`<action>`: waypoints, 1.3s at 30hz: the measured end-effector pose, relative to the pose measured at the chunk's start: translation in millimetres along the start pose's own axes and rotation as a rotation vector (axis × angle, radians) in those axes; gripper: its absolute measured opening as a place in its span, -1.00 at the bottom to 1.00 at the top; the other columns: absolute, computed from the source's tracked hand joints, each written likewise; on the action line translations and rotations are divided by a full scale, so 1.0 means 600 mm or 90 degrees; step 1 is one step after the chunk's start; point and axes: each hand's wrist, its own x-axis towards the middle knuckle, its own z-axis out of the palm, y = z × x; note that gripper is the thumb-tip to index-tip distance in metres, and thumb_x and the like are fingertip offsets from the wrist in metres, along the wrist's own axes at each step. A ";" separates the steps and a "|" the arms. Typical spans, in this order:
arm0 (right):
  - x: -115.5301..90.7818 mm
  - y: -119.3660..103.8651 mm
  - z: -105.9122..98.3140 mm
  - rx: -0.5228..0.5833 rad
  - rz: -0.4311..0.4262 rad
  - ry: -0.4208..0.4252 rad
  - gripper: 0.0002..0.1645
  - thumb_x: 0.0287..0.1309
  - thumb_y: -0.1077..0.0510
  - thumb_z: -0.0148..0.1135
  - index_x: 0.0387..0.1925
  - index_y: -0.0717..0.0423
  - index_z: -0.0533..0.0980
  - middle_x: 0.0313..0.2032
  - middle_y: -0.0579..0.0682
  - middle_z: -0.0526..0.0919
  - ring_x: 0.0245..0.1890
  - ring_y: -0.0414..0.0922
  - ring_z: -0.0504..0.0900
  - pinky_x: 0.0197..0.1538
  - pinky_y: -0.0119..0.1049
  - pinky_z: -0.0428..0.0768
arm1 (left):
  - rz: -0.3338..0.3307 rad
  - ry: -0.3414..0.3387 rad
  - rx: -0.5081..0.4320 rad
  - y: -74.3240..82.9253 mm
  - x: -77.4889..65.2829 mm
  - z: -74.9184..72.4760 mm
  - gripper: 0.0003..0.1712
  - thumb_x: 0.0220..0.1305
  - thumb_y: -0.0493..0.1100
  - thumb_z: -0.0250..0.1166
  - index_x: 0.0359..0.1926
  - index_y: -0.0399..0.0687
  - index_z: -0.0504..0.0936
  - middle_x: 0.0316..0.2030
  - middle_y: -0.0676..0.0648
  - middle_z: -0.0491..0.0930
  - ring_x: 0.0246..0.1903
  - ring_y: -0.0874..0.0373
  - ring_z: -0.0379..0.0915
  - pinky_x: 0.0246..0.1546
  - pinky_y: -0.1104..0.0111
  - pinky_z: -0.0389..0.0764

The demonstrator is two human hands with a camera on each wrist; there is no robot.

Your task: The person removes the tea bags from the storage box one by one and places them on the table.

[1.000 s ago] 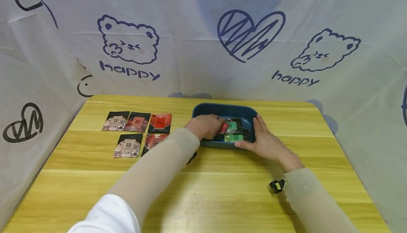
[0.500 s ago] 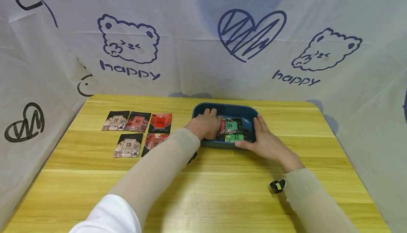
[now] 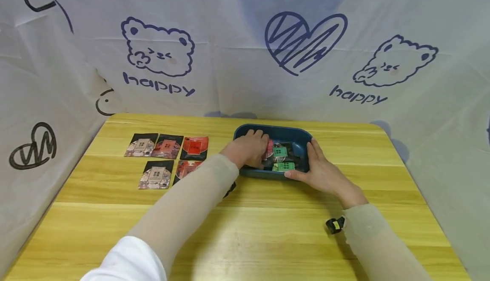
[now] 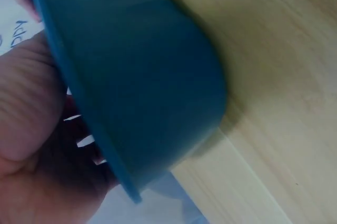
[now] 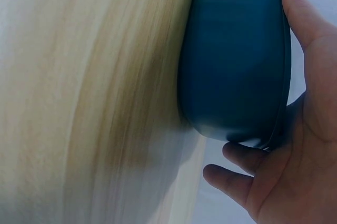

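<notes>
**L hand in tray among pkts, R hand at tray's corner**

L hand (image 3: pixel 249 148) is down inside the dark-blue rounded-rectangular tray (image 3: pixel 283 133), prob. plastic, fingers bent; tips hidden, so can't tell if they've got anything. R hand (image 3: pixel 325 176) lies round the tray's near R corner, thumb on the near rim, fingers apart & mostly straight at the end wall; no tight grip visible.

Beside L hand, in the tray: a pink-red shiny pkt (image 3: pixel 269 148) & two dark flat pkts w/ green labels (image 3: pixel 280 151), close together. Further out, on the yellow wood-grain table (image 3: pixel 237 230): flat black pkts w/ pink & red labels (image 3: pixel 155 174) in two rows, near row partly behind L forearm.

Risks, my guess: tray could skid if L hand drags sideways, b/c R hand only seems to rest there; pkts could come up two at once if they overlap; L forearm could nudge the near row if lowered.

Views: only head cam shows the pkts. L wrist cam adds the tray's outer wall down to the table; R wrist cam shows two fingers poking past the tray's end, hidden from above.
</notes>
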 end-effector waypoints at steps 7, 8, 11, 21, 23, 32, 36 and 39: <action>0.001 0.001 0.002 0.003 0.003 -0.002 0.62 0.15 -0.72 0.13 0.66 0.36 -0.29 0.68 0.28 -0.43 0.58 0.42 0.09 0.51 0.31 0.29 | 0.006 0.015 -0.045 -0.008 -0.015 -0.019 0.18 0.33 0.31 0.40 0.67 -0.15 0.02 0.58 -0.24 0.11 0.55 -0.21 0.05 0.55 0.02 0.27; 0.001 0.001 0.002 0.005 0.004 -0.002 0.62 0.15 -0.72 0.13 0.67 0.35 -0.29 0.68 0.27 -0.44 0.58 0.42 0.09 0.50 0.31 0.30 | 0.005 0.017 -0.049 -0.010 -0.018 -0.022 0.18 0.34 0.31 0.40 0.67 -0.14 0.01 0.59 -0.23 0.10 0.56 -0.21 0.04 0.55 0.01 0.28; 0.001 0.000 0.003 0.009 0.003 -0.004 0.63 0.14 -0.73 0.12 0.67 0.35 -0.30 0.68 0.26 -0.45 0.58 0.43 0.09 0.50 0.33 0.29 | 0.000 0.027 -0.055 -0.015 -0.029 -0.029 0.17 0.34 0.28 0.40 0.67 -0.14 0.01 0.59 -0.24 0.09 0.57 -0.21 0.03 0.54 0.01 0.30; 0.003 0.000 0.002 0.012 0.005 -0.009 0.65 0.12 -0.75 0.11 0.67 0.34 -0.33 0.68 0.25 -0.49 0.59 0.44 0.05 0.50 0.35 0.27 | 0.007 0.058 -0.069 -0.030 -0.074 -0.033 0.19 0.30 0.24 0.46 0.66 -0.19 0.04 0.54 -0.26 0.16 0.48 -0.20 0.15 0.48 0.07 0.40; 0.002 0.000 0.002 0.012 0.007 -0.011 0.65 0.12 -0.75 0.11 0.67 0.33 -0.33 0.68 0.24 -0.49 0.59 0.43 0.05 0.51 0.34 0.27 | 0.006 0.066 -0.076 -0.033 -0.083 -0.032 0.20 0.29 0.24 0.47 0.66 -0.19 0.04 0.53 -0.27 0.18 0.46 -0.20 0.17 0.45 0.07 0.43; 0.001 0.001 0.001 0.011 0.000 -0.011 0.64 0.14 -0.74 0.11 0.67 0.33 -0.32 0.68 0.25 -0.49 0.58 0.44 0.09 0.48 0.35 0.31 | 0.009 0.103 -0.087 -0.051 -0.125 -0.029 0.26 0.23 0.25 0.52 0.67 -0.22 0.04 0.50 -0.29 0.24 0.39 -0.20 0.23 0.38 0.07 0.51; 0.000 0.001 0.000 0.011 -0.001 -0.014 0.63 0.14 -0.74 0.11 0.67 0.32 -0.33 0.68 0.23 -0.51 0.57 0.44 0.10 0.47 0.35 0.33 | 0.009 0.119 -0.089 -0.064 -0.149 -0.026 0.26 0.20 0.24 0.55 0.65 -0.23 0.07 0.44 -0.29 0.29 0.35 -0.19 0.27 0.35 0.07 0.53; -0.001 0.001 -0.001 0.008 -0.001 -0.016 0.63 0.15 -0.73 0.10 0.67 0.33 -0.34 0.68 0.23 -0.52 0.57 0.45 0.11 0.45 0.36 0.34 | 0.007 0.128 -0.079 -0.074 -0.167 -0.021 0.28 0.18 0.26 0.57 0.64 -0.24 0.10 0.41 -0.29 0.33 0.33 -0.19 0.30 0.36 0.08 0.54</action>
